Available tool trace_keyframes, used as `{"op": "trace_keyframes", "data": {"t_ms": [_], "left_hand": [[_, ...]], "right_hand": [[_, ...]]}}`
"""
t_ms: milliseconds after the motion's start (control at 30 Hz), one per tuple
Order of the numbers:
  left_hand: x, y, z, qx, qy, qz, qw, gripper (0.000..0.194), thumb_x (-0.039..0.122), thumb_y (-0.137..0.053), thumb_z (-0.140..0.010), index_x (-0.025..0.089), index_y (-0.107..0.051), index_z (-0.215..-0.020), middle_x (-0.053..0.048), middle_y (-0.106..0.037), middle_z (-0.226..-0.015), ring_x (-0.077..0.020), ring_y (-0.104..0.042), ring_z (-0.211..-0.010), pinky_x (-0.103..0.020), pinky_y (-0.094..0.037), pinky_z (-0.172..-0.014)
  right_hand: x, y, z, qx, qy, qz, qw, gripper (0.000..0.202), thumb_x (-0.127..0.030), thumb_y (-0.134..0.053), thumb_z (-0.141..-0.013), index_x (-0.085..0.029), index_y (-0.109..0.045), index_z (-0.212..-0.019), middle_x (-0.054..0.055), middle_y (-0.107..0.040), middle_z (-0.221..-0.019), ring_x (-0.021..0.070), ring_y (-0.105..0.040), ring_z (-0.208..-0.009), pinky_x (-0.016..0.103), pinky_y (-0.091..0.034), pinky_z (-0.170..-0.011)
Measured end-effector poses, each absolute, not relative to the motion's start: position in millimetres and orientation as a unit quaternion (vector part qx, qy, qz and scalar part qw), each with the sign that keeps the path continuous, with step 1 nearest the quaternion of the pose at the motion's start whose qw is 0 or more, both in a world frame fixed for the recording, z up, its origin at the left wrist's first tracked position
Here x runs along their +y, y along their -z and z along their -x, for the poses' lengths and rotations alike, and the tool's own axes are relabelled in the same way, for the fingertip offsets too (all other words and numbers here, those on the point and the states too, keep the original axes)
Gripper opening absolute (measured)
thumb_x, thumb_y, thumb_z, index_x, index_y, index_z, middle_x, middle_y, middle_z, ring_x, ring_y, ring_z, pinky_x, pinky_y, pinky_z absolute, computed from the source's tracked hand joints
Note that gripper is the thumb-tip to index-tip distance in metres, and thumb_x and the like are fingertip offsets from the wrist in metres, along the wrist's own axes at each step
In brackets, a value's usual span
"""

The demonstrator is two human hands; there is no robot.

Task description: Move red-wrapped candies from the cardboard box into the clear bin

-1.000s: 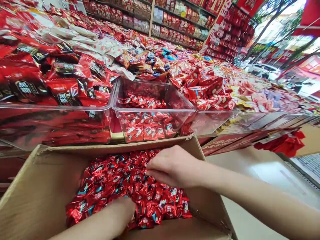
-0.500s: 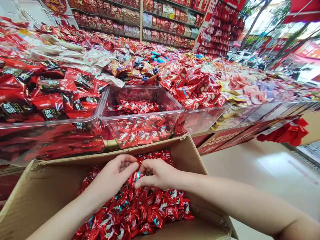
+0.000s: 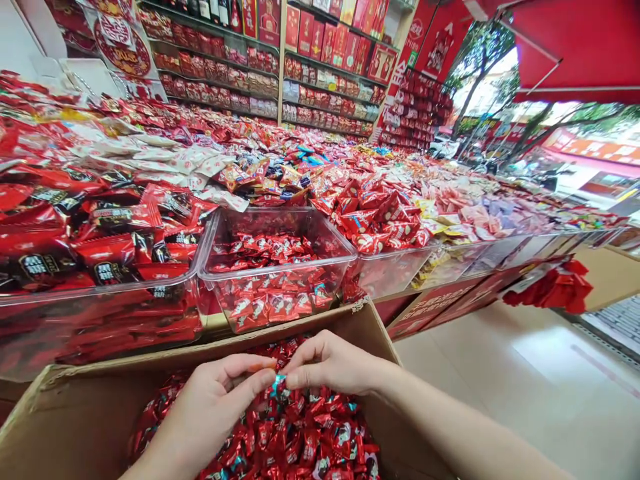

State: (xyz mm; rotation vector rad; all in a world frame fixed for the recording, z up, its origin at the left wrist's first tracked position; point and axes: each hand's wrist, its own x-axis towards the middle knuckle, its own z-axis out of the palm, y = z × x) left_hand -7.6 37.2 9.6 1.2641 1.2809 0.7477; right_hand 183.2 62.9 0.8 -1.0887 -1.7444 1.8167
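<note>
Over an open cardboard box [image 3: 107, 360], both my hands meet at a small wrapped candy [image 3: 279, 383] in red and blue foil. My left hand [image 3: 220, 393] pinches its left side between thumb and fingers. On the right side, my right hand [image 3: 335, 365] grips it with thumb and forefinger. Fingertips cover much of the wrapper. Beneath the hands lies a heap of like candies [image 3: 300, 440] in shiny red wrappers. Right behind the box stands a clear plastic bin [image 3: 280, 270], partly filled with the same red candies.
Black-and-red packets [image 3: 107, 260] fill the bin on the left. Red triangular packets [image 3: 375, 213] are piled at the right. Shelves of boxes and bags [image 3: 330, 73] rise behind. Tiled floor [image 3: 480, 373] lies to the right, with a red bundle [image 3: 550, 287] hanging above it.
My view has tilted up, so the box and hands sit lower. My hands have closed together on the candy, the right thumb and forefinger now pinching it.
</note>
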Motion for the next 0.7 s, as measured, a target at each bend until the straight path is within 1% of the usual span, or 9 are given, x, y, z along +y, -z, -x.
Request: {"op": "trace_keyframes", "data": {"t_ms": [100,200,267,333,433,500,567,633,700], "left_hand": [[38.1,-3.3,7.3,0.522,-0.317,-0.515,0.602,0.026,0.039,-0.055,-0.075,0.02,-0.059,-0.092,0.003,-0.064,-0.062,-0.0157,-0.058,-0.058,-0.026,-0.045,-0.055],[37.8,1.6,6.3,0.506,-0.291,-0.534,0.612,0.024,0.041,-0.048,-0.079,0.02,-0.057,-0.088,0.001,-0.063,-0.071,-0.0165,-0.057,-0.065,-0.027,-0.044,-0.06],[35.3,2.2,3.9,0.512,-0.247,-0.591,0.573,0.022,0.039,-0.049,-0.078,0.02,-0.058,-0.085,0.001,-0.061,-0.072,-0.0165,-0.054,-0.068,-0.027,-0.042,-0.063],[31.5,1.0,0.5,0.514,-0.204,-0.639,0.535,0.021,0.037,-0.049,-0.078,0.02,-0.059,-0.084,0.002,-0.058,-0.069,-0.0164,-0.051,-0.067,-0.025,-0.04,-0.062],[26.8,0.3,-3.5,0.503,-0.166,-0.677,0.51,0.021,0.034,-0.045,-0.079,0.02,-0.06,-0.08,0.003,-0.055,-0.066,-0.0158,-0.049,-0.065,-0.023,-0.039,-0.06],[25.6,2.1,-3.9,0.494,-0.155,-0.693,0.501,0.021,0.033,-0.043,-0.079,0.02,-0.06,-0.08,0.003,-0.056,-0.067,-0.0158,-0.05,-0.066,-0.023,-0.039,-0.061],[25.4,5.2,-2.8,0.485,-0.15,-0.71,0.488,0.021,0.031,-0.042,-0.08,0.02,-0.059,-0.08,0.002,-0.058,-0.069,-0.0157,-0.051,-0.067,-0.023,-0.04,-0.062],[24.9,7.7,-0.7,0.478,-0.146,-0.727,0.471,0.02,0.03,-0.041,-0.081,0.021,-0.06,-0.08,0.002,-0.06,-0.069,-0.0157,-0.053,-0.066,-0.022,-0.04,-0.061],[23.4,8.6,1.7,0.472,-0.145,-0.743,0.452,0.02,0.028,-0.042,-0.08,0.023,-0.061,-0.082,0.002,-0.063,-0.073,-0.016,-0.055,-0.069,-0.022,-0.04,-0.063]], "right_hand": [[57.0,-30.4,-193.6,-0.73,-0.518,0.411,0.175,0.021,-0.029,-0.06,-0.072,-0.013,-0.068,-0.084,0.002,-0.065,-0.069,0.0091,-0.053,-0.059,0.021,-0.041,-0.057],[57.2,-91.7,-204.4,-0.801,-0.376,0.395,0.245,0.017,-0.021,-0.055,-0.077,-0.013,-0.067,-0.085,0.004,-0.067,-0.076,0.0102,-0.057,-0.066,0.02,-0.043,-0.061],[69.0,-135.3,-206.1,-0.808,-0.31,0.394,0.31,0.018,-0.022,-0.055,-0.076,-0.012,-0.066,-0.088,0.003,-0.066,-0.076,0.01,-0.058,-0.067,0.02,-0.044,-0.061],[91.6,-167.4,-199.6,-0.816,-0.241,0.415,0.322,0.02,-0.023,-0.056,-0.076,-0.011,-0.065,-0.089,0.003,-0.065,-0.074,0.0096,-0.057,-0.064,0.021,-0.043,-0.058],[133.8,-182.3,-175.4,-0.841,-0.163,0.484,0.176,0.018,-0.019,-0.059,-0.071,-0.01,-0.066,-0.086,0.005,-0.066,-0.08,0.0114,-0.056,-0.069,0.023,-0.043,-0.064],[156.9,-174.0,-155.5,-0.827,-0.16,0.538,0.026,0.019,-0.014,-0.062,-0.066,-0.008,-0.066,-0.083,0.008,-0.066,-0.084,0.0148,-0.056,-0.076,0.026,-0.043,-0.069],[171.4,-158.5,-138.7,-0.794,-0.192,0.572,-0.074,0.017,-0.013,-0.065,-0.062,-0.005,-0.066,-0.077,0.01,-0.066,-0.079,0.0186,-0.057,-0.078,0.029,-0.043,-0.07],[178.5,-140.8,-129.1,-0.773,-0.239,0.578,-0.102,0.017,-0.017,-0.068,-0.059,-0.004,-0.065,-0.069,0.01,-0.065,-0.069,0.0199,-0.058,-0.072,0.031,-0.045,-0.065],[182.3,-124.3,-126.9,-0.771,-0.288,0.562,-0.082,0.019,-0.024,-0.07,-0.056,-0.007,-0.064,-0.064,0.007,-0.063,-0.062,0.0178,-0.059,-0.063,0.03,-0.046,-0.057]]}}
